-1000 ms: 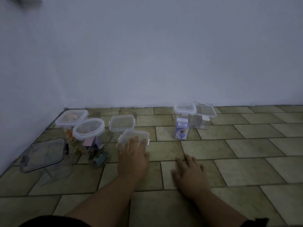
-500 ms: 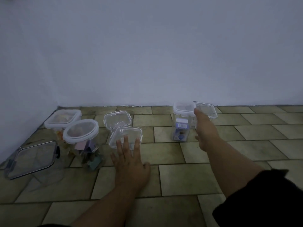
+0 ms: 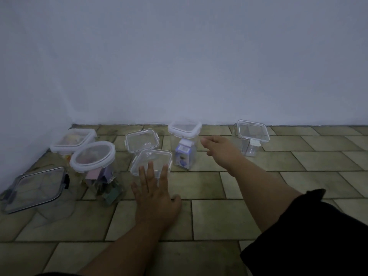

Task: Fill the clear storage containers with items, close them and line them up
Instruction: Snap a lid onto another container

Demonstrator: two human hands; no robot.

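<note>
Several lidded clear containers stand on the tiled floor near the wall. My left hand point(image 3: 155, 194) lies flat and open on the tiles, fingertips against the front of a small square container point(image 3: 152, 159). Another small container point(image 3: 142, 140) is just behind it. My right hand point(image 3: 217, 146) reaches forward holding nothing, fingertips at the right side of a tall white-lidded container point(image 3: 184, 129) with a blue and white box inside. Whether they touch it I cannot tell. A clear container point(image 3: 252, 136) stands apart to the right of that hand.
At the left are a round-lidded jar point(image 3: 92, 156) with pink and purple items, a square white-rimmed container point(image 3: 73, 140) behind it, and a large dark-clipped container point(image 3: 35, 188) in the corner. The wall point(image 3: 179, 66) runs close behind, and another wall closes the left side.
My right hand left the floor and reached forward. The tall container slid left, away from the right-hand clear container and toward the others. My left hand slid back slightly off the small container.
</note>
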